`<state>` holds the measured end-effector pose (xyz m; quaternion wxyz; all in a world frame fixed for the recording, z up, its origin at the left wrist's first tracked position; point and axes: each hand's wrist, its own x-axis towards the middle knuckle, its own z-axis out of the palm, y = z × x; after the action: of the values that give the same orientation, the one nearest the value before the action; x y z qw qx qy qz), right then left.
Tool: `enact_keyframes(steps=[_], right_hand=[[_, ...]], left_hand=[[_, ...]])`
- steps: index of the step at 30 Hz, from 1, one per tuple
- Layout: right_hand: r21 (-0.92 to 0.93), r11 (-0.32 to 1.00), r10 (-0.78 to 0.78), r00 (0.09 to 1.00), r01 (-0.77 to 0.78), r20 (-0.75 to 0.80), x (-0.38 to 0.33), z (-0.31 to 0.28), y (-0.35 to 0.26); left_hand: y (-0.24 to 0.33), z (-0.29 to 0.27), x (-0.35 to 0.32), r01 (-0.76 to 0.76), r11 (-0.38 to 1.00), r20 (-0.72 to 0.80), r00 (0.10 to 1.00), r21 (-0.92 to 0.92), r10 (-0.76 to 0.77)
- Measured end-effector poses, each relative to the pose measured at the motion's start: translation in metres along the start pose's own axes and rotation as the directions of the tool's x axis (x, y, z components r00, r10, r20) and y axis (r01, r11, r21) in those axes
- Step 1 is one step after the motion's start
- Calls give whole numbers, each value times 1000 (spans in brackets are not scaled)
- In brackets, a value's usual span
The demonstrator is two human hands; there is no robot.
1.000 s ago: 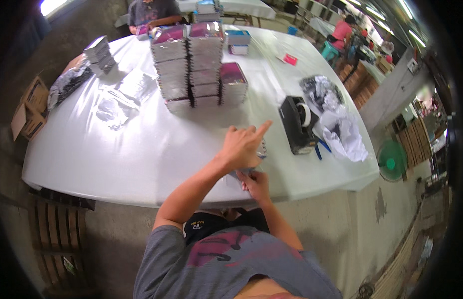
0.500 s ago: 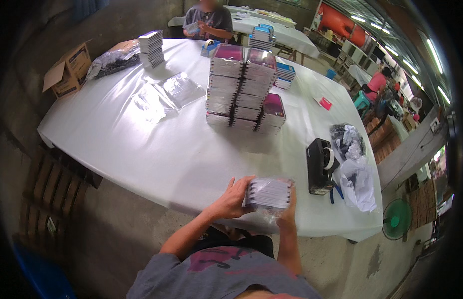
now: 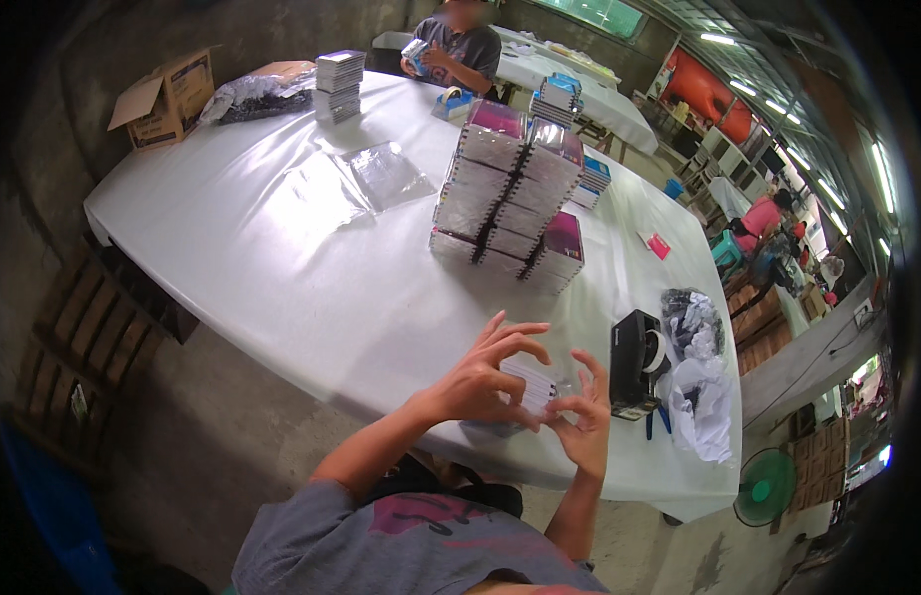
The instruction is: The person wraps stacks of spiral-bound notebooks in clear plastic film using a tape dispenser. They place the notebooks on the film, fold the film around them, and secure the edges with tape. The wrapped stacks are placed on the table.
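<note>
A bundle of spiral notebooks (image 3: 530, 387) in clear plastic wrap stands at the table's near edge, partly hidden behind my hands. On its left, my left hand (image 3: 485, 375) pinches the clear wrap with thumb and forefinger, its other fingers raised and spread. From the right side, my right hand (image 3: 584, 416) pinches the wrap too, close to the left fingertips. Farther up the table rises a tall stack of wrapped spiral notebooks (image 3: 500, 188) with purple covers. A black tape dispenser (image 3: 631, 365) with a white roll sits to the right of my right hand.
Blue-handled scissors or pliers (image 3: 659, 422) and crumpled plastic (image 3: 700, 397) lie beside the dispenser. Flat clear sheets (image 3: 381, 177), a notebook pile (image 3: 340, 87) and an open carton (image 3: 168, 104) are at the left. Across the table a person (image 3: 459, 50) holds a small bundle.
My hands have left the sides of the bundle and come together over its near face, fingertips pinching the wrap. The bundle is lower and more covered; the view has shifted slightly.
</note>
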<state>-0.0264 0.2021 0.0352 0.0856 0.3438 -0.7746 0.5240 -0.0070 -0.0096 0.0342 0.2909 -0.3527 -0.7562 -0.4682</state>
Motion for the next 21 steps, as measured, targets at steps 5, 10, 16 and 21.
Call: enact_keyframes(steps=[5, 10, 16, 21], right_hand=[[-74, 997, -25, 999, 23, -27, 5, -5, -15], [379, 917, 43, 913, 125, -406, -7, -10, 6], [588, 809, 433, 662, 15, -612, -42, -17, 46], [627, 772, 341, 899, -102, -274, -67, 77, 57]], left_hand=[[2, -6, 17, -131, 991, -146, 981, 11, 131], [3, -22, 21, -53, 989, -509, 861, -142, -27], [-37, -10, -74, 439, 761, -521, 556, -478, -648], [-15, 68, -97, 424, 742, -304, 720, -519, -624]])
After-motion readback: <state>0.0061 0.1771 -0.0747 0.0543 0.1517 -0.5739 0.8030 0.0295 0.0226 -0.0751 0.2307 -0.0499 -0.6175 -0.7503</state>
